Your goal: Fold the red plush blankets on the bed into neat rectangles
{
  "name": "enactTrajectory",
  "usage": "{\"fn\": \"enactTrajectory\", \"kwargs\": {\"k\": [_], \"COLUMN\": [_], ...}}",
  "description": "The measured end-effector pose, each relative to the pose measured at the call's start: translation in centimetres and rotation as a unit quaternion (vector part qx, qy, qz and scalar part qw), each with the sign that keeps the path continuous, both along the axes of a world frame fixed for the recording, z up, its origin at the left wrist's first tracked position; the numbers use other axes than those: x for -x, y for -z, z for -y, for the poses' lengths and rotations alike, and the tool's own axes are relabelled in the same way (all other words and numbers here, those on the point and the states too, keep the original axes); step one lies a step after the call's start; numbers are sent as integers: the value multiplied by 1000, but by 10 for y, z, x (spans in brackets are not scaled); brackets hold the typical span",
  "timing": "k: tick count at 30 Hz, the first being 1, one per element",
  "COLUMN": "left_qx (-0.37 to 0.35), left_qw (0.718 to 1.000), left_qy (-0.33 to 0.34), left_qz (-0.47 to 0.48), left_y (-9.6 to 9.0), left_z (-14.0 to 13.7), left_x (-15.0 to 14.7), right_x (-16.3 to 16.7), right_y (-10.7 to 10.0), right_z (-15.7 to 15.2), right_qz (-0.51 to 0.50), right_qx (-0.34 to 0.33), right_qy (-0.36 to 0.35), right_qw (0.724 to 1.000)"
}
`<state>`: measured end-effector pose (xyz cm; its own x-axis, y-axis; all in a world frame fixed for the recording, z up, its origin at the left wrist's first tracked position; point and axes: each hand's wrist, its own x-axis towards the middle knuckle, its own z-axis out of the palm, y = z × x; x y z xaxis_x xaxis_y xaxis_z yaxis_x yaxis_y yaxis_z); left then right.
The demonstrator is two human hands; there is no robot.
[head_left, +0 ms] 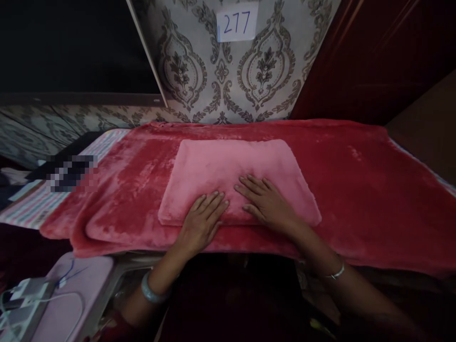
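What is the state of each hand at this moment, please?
Left hand: open, palm down on the pink pillow-like piece, holding nothing.
Right hand: open, palm down on the same piece, holding nothing.

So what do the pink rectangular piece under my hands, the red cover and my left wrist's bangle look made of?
Pink rectangular piece: likely plush fabric; its edges look fuzzy. Red cover: similar soft pile, with a sheen and paler, brushed-looking patches. Bangle: perhaps polished stone or glass; it's thick, smooth and pale grey.
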<state>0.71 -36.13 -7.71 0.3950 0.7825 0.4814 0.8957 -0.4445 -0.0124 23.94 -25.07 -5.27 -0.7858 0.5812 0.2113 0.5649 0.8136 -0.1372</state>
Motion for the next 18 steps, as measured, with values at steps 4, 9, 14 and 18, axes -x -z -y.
{"fn": "enactTrajectory", "kwargs": {"k": [4,9,14,18], "left_qx": [5,42,9,-27], "left_qw": [1000,996,979,943], "left_qy": [-28,-78,-192,-264], "left_qz": [7,26,73,202], "left_y": [-2,-6,-2,5], "left_z": [5,19,42,54], "left_x": [-4,8,49,76], "right_x": [-6,-14,-12,-12], "right_y": [3,18,27,28], "right_z": [24,31,30,32], "right_qz": [-9,-30,-48,-49], "right_qx": [-10,-39,-67,-77], "right_qy": [-23,-16,-16,-13], "right_qw": [1000,999,997,996]}}
